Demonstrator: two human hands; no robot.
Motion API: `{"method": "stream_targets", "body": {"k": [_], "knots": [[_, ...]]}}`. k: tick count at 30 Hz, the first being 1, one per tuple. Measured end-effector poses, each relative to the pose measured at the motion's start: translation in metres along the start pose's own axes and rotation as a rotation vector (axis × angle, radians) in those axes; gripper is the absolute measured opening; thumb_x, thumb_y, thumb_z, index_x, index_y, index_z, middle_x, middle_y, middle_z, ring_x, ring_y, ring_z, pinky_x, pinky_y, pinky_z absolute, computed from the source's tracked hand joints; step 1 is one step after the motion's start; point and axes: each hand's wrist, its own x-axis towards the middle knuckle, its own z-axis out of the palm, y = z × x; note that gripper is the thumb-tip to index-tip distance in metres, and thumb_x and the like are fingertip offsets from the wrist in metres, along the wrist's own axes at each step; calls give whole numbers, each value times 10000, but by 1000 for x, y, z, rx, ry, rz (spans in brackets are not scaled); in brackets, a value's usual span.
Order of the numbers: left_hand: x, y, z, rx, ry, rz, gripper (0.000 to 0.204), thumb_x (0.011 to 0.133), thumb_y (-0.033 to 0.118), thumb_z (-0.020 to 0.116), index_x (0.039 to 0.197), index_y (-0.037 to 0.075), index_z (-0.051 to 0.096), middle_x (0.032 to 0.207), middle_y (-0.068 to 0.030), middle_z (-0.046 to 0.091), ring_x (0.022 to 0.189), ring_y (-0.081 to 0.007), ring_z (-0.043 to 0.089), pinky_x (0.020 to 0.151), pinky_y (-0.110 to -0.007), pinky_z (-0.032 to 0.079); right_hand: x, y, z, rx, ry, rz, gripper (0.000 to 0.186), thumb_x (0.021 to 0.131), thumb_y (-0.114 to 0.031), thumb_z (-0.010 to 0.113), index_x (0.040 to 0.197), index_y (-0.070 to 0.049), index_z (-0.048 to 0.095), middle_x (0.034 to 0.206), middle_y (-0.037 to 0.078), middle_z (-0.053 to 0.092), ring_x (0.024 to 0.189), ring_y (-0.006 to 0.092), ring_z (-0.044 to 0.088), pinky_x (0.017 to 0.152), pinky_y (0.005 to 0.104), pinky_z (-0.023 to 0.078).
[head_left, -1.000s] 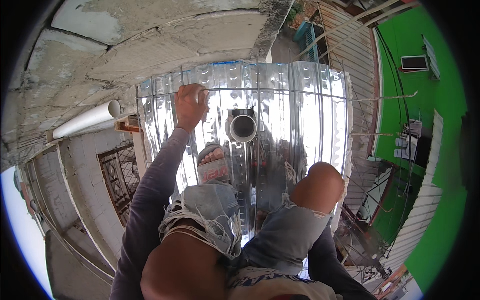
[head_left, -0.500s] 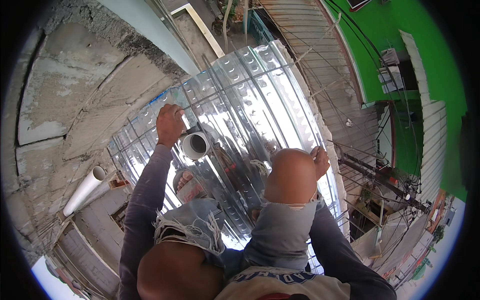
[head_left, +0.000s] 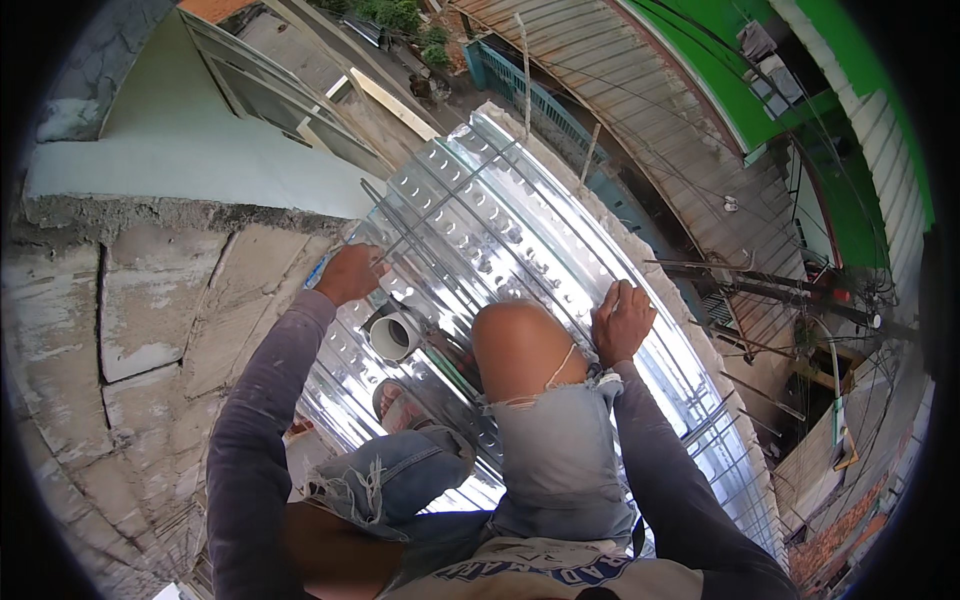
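I crouch on shiny corrugated metal decking with a grid of thin steel rods over it. My left hand is closed at the decking's left side, its fingers curled round a rod of the grid. Beyond my raised knee, my right hand curls its fingers over a lengthwise rod near the right side; the exact grip is partly hidden. Between my arms a short white plastic pipe stands upright through the decking, its open end facing up. My sandaled foot is just behind the pipe.
A rough block wall borders the decking on the left, with a pale plastered wall beyond. Along the right runs a concrete edge with rod ends sticking out over a drop. Cables and a corrugated roof lie past it.
The view has swung, showing more of the pale wall. My right hand, partly hidden behind my knee before, now shows fully beside it. My left hand remains near the pipe, at the grid.
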Motion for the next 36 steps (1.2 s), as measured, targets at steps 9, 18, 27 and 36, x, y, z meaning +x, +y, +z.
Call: {"method": "stream_targets", "body": {"k": [9,18,27,36], "knots": [[31,57,68,-178,560,-206,283,937,276,806,1002,9,739,1064,-172,703,1043,-382,689,929,-480,537,1,-1,-4,33,9,24,94,1023,-201,636,989,-115,654,910,103,606,937,312,605,810,479,418],[56,97,64,-221,713,24,315,930,234,812,1154,21,753,1143,-174,720,1097,-372,672,986,-474,521,3,0,-1,26,16,4,86,1015,-193,646,981,-114,654,909,108,603,886,321,610,784,481,420],[141,160,47,-254,676,-36,381,950,230,778,1273,30,761,1279,-116,698,1272,-325,578,1108,-467,419,6,-1,2,3,8,8,113,1020,-198,640,951,-108,640,897,108,595,871,323,605,778,483,413],[170,159,57,-281,797,-24,158,963,258,755,1016,126,822,1098,-31,668,1155,-274,576,1060,-461,409,6,4,4,-31,-64,9,104,1007,-196,630,1020,-99,664,917,99,586,871,306,591,780,463,397]]}}
